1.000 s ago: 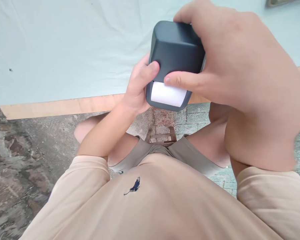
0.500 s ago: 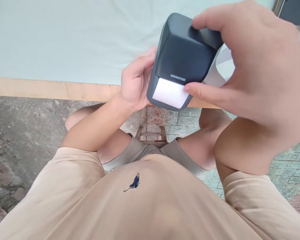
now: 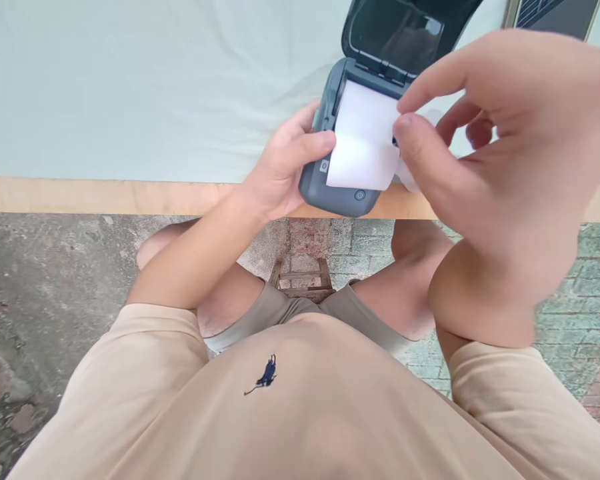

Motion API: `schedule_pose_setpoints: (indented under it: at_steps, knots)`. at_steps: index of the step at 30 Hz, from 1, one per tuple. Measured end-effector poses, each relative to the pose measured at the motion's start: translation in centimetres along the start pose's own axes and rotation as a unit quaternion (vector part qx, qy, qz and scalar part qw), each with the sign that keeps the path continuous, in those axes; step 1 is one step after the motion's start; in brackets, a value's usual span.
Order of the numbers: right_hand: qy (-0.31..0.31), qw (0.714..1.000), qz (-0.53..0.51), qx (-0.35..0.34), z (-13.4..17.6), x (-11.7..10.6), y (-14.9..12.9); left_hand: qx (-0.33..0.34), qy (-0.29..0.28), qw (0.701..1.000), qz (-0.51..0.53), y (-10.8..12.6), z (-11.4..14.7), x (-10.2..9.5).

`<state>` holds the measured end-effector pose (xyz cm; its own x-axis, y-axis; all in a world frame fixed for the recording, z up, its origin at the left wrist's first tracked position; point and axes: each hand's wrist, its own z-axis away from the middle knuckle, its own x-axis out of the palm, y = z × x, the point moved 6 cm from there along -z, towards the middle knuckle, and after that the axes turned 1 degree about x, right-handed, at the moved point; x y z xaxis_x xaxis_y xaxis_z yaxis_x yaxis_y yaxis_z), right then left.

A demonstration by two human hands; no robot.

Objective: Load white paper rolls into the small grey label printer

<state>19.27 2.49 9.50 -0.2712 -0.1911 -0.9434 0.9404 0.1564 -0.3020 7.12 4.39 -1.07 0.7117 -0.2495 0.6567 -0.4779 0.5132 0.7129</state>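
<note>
My left hand [image 3: 287, 157] holds a dark label printer [image 3: 337, 199] by its left side, its thumb lying on the front near the paper's edge. The printer's glossy black lid [image 3: 395, 37] is swung up on its hinge at the far end. White label paper [image 3: 364, 143] lies across the open top and down over the front. At the paper's right edge, the thumb and forefinger of my right hand [image 3: 485, 133] pinch closely together on it. A whitish translucent strip [image 3: 407, 175] shows partly behind that thumb.
Pale cloth [image 3: 130, 87] covers the table, whose wooden edge [image 3: 105, 195] runs in front of me. A dark device with a keyboard [image 3: 555, 17] lies at the top right. Below are my knees and a wooden stool [image 3: 305, 283].
The printer's lid has opened upward, uncovering the label paper. My right hand has left the lid and come to the paper's right edge. My left thumb now shows on the front.
</note>
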Motion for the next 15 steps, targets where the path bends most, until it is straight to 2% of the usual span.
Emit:
schedule_pose_setpoints:
  at_steps: [2, 6, 9, 12, 15]
  knots:
    - [-0.004, 0.999, 0.049, 0.006, -0.4, 0.1, 0.4, -0.006, -0.006, 1.000, -0.028, -0.2, 0.2, 0.1]
    - [-0.084, 0.984, 0.155, 0.033, -1.4, 1.9, 0.6, -0.011, -0.020, 0.998, -0.051, -0.4, 0.5, 0.2]
    - [-0.113, 0.977, 0.179, 0.038, -1.9, 2.7, 0.2, -0.020, 0.013, 0.999, -0.042, -0.6, 0.5, -0.1]
    - [-0.104, 0.977, 0.181, 0.051, -1.9, 2.1, 0.0, -0.036, 0.020, 0.998, -0.040, -0.9, 0.4, -0.1]
    - [-0.065, 0.992, 0.102, 0.044, -1.1, 0.2, 0.3, -0.027, -0.018, 0.999, -0.038, -0.8, 0.1, 0.3]
